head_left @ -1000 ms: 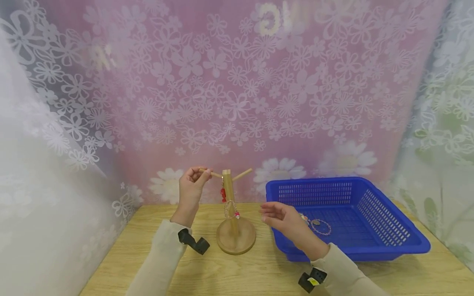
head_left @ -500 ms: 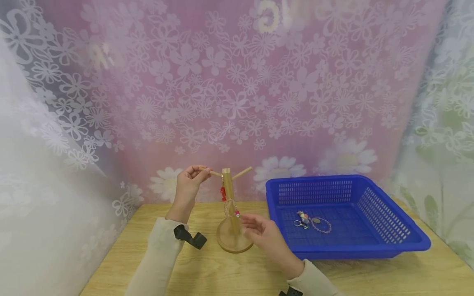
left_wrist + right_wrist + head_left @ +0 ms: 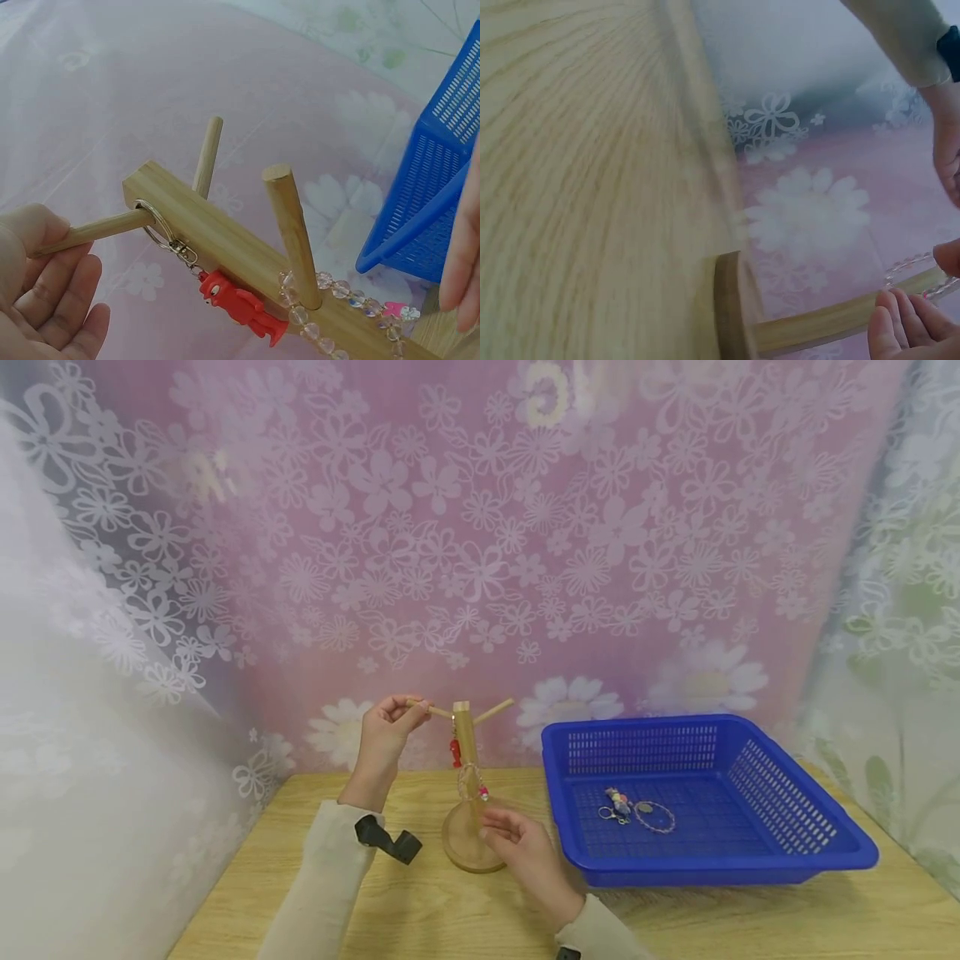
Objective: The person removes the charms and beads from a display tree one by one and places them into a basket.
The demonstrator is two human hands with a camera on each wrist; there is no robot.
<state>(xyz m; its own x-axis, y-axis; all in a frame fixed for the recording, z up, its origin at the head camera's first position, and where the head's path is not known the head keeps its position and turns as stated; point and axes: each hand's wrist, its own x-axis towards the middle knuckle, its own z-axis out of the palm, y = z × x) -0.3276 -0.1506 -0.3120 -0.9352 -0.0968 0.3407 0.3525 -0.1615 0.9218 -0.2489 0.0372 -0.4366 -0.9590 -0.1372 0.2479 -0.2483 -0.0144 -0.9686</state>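
Note:
A wooden display stand (image 3: 464, 735) with a round base stands on the table. My left hand (image 3: 382, 745) pinches the end of its upper left peg (image 3: 112, 227) between thumb and fingers. From that peg, close to the post, a red figure keychain (image 3: 244, 306) hangs by its metal ring. A clear beaded bracelet (image 3: 367, 306) with a pink charm loops over a lower peg (image 3: 289, 225). My right hand (image 3: 527, 853) is at the lower post, just below the bracelet, its thumb and fingers apart in the right wrist view.
To the right stands a blue plastic basket (image 3: 712, 863) with mesh sides. Inside it lie a small figure keychain (image 3: 619, 802) and a beaded bracelet (image 3: 655, 817). A flowered pink curtain (image 3: 480, 568) closes off the back of the wooden table (image 3: 360, 910).
My right hand has moved left, from beside the basket to the stand's lower post. The left hand keeps its pinch on the peg.

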